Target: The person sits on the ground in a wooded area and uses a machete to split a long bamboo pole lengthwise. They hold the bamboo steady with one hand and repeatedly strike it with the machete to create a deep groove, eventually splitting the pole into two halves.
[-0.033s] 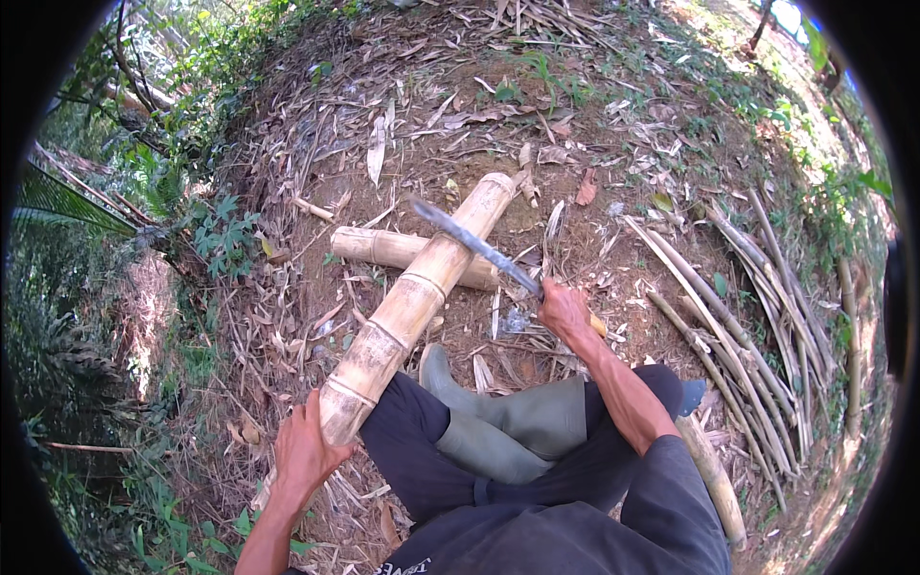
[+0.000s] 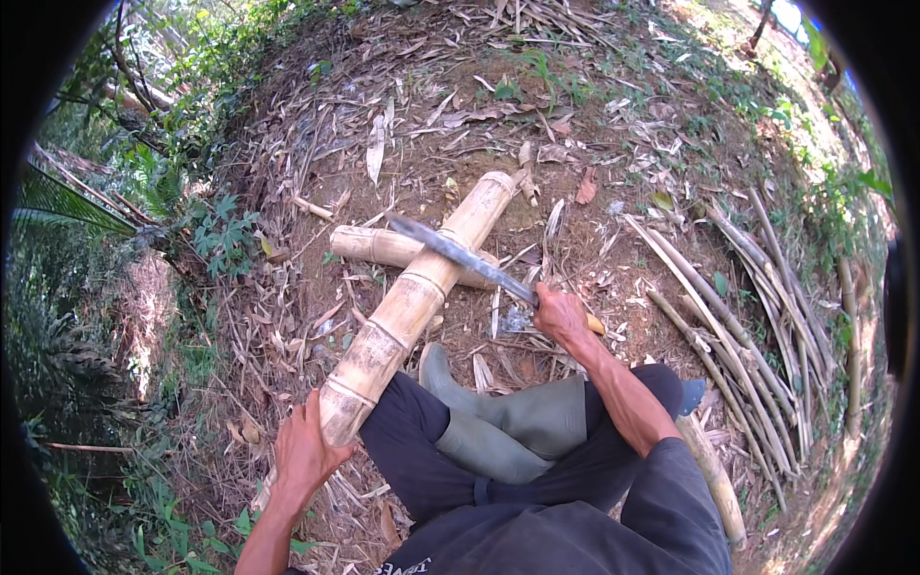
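Note:
A thick, pale bamboo pole [image 2: 388, 331] slants from the lower left up to the middle, its far part resting across a shorter bamboo piece [image 2: 369, 246] on the ground. My left hand [image 2: 305, 443] grips the pole's near end, beside my bent knee. In my right hand [image 2: 563, 316] is a machete [image 2: 465, 257], the fingers closed round its handle. A yellowish bit of the handle shows behind the fist. The grey blade lies across the upper part of the pole, tip to the upper left; whether it touches the bamboo I cannot tell.
Green rubber boots [image 2: 498, 446] are folded in front of me. To the right lies a heap of long split bamboo strips [image 2: 738, 355]; another bamboo length [image 2: 714, 479] is beside my right thigh. Dry leaves and chips litter the sloping soil. Bushes [image 2: 225, 235] grow at the left.
The machete and my right hand have shifted slightly left and toward me, the blade moving a little down along the pole. My left hand and the pole stay where they were.

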Demonstrator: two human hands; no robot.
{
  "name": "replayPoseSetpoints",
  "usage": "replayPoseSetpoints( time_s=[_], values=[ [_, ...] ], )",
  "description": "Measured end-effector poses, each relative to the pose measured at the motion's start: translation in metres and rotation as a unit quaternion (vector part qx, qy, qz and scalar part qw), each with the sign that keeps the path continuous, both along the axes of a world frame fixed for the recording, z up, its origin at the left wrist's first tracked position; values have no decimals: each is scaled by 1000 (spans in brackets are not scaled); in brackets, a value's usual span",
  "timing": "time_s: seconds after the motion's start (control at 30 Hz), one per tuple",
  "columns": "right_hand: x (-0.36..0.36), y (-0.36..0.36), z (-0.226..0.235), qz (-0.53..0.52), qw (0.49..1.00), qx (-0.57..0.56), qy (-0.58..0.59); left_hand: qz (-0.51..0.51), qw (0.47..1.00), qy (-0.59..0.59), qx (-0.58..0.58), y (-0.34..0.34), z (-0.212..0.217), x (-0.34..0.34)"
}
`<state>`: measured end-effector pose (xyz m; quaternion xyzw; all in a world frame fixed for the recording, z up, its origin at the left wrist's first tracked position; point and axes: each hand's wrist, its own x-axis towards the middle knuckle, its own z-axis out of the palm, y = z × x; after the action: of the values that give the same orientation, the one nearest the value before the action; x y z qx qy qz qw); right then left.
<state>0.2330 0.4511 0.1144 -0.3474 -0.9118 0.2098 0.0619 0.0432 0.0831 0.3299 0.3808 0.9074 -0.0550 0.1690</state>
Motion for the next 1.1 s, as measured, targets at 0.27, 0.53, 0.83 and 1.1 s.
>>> replayPoseSetpoints(
  time_s=[0.27, 0.53, 0.83, 1.1],
  values=[
    [-2, 23, -6, -45, 999, -7, 4, -23, 999, 41, -10, 2, -1, 7],
    [-4, 24, -1, -16, 1000, 14, 7, -23, 999, 46, -4, 1, -3, 16],
    [-3, 34, -10, -54, 998, -13, -7, -25, 999, 13, 41, -1, 5, 14],
    [2, 21, -17, -28, 999, 1, -31, 13, 998, -62, 16, 1, 5, 0]
  ],
)
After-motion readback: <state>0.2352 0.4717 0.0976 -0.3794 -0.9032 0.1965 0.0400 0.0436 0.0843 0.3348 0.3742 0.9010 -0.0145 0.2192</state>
